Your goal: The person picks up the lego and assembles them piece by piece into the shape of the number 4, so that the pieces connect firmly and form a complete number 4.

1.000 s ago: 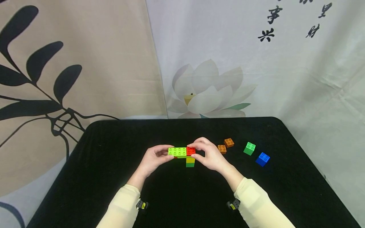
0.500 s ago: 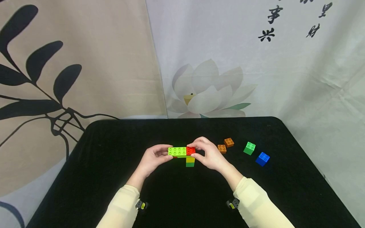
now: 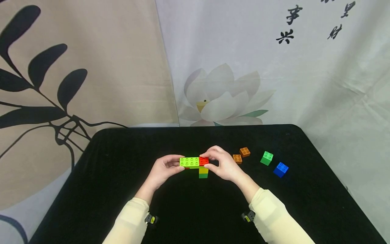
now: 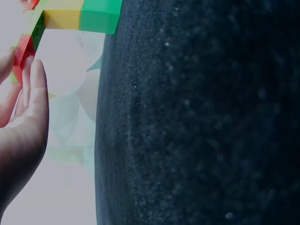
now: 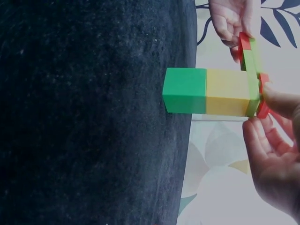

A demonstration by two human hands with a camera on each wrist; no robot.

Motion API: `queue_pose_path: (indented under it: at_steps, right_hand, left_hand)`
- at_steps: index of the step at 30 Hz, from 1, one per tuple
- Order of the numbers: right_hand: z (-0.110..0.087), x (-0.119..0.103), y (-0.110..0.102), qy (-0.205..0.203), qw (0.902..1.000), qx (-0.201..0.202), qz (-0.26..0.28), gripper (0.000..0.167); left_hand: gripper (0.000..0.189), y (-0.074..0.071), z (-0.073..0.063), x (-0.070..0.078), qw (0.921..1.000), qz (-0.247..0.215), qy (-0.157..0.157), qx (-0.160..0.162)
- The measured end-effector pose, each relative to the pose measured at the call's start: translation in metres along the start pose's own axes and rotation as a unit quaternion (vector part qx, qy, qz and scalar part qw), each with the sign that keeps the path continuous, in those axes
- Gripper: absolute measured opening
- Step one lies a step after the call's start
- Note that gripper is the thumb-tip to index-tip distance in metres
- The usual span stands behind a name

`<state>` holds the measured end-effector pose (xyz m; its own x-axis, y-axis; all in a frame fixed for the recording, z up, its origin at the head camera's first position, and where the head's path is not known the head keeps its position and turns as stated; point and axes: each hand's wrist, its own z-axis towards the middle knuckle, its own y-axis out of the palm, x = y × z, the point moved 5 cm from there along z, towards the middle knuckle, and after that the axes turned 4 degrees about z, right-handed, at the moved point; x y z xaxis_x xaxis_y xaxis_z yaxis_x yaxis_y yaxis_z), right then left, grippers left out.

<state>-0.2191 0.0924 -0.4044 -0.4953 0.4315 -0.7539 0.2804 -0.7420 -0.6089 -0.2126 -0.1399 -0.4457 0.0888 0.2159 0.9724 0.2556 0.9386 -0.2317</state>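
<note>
Lime and red above, yellow and green below: 1 brick build [image 3: 193, 163] near the middle of the black bench [image 3: 201, 210], held from both ends.

Layering, per the wrist views: green base brick [image 5: 184, 90], yellow brick [image 5: 227, 91] on it, then a thin lime strip [image 5: 252, 91] jutting leftward. Top layer: upper lime piece [image 3: 189, 162], studs up, beside a red cap [image 3: 203, 161] that sits above the yellow. Small red block [image 5: 243, 44] under the upper lime piece's left end.

Left fingers [image 3: 174, 157]: closed to the build's depth, thumb in front, gripping the overhanging end. Likely reason: no support shows beneath it, so the grip steadies it against tipping or peeling.

Right fingers [image 3: 209, 155]: likewise drawn in, pinching the red cap front to back. Sensible spot, I judge: yellow and green lie directly below, so pressure there would run straight down rather than lever the overhang.

Build upright; whether its base touches the bench, cannot tell.

Loose to the right: 2 orange bricks [image 3: 244, 152] close together, then a loose green brick [image 3: 266, 158] and a blue brick [image 3: 280, 169]. Probably parked there to avoid the forearms, yet within easy reach.
</note>
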Motion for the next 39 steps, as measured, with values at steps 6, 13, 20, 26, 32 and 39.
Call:
queue_pose_path:
  at_steps: [6,13,20,26,32,39]
  right_hand:
    - [0.0006,0.0008,0.0000,0.003,1.0000,-0.005,0.001,0.031]
    - [0.0017,0.0017,0.0001,0.004,1.0000,-0.006,0.007,0.030]
    - [0.0020,0.0027,-0.0001,0.014,0.9998,-0.005,0.017,0.030]
    - [0.0024,0.0025,-0.0006,0.019,0.9996,-0.007,0.022,0.030]
    - [0.0011,0.0032,0.0002,0.030,0.9993,-0.008,0.020,0.030]
    - [-0.0006,0.0066,0.0020,0.031,0.9991,-0.004,0.030,0.030]
  left_hand:
    - [0.037,-0.0001,-0.0003,0.0001,1.0000,0.001,0.008,-0.003]
    - [0.034,0.0001,0.0000,-0.0008,1.0000,0.002,0.002,-0.001]
    - [0.034,0.0002,0.0002,-0.0011,1.0000,0.004,0.001,0.001]
    - [0.034,0.0002,0.0001,-0.0021,1.0000,0.006,-0.002,0.005]
    - [0.036,0.0008,0.0002,-0.0029,1.0000,0.001,-0.005,0.004]
    - [0.037,0.0010,0.0000,-0.0033,1.0000,0.003,-0.001,0.005]
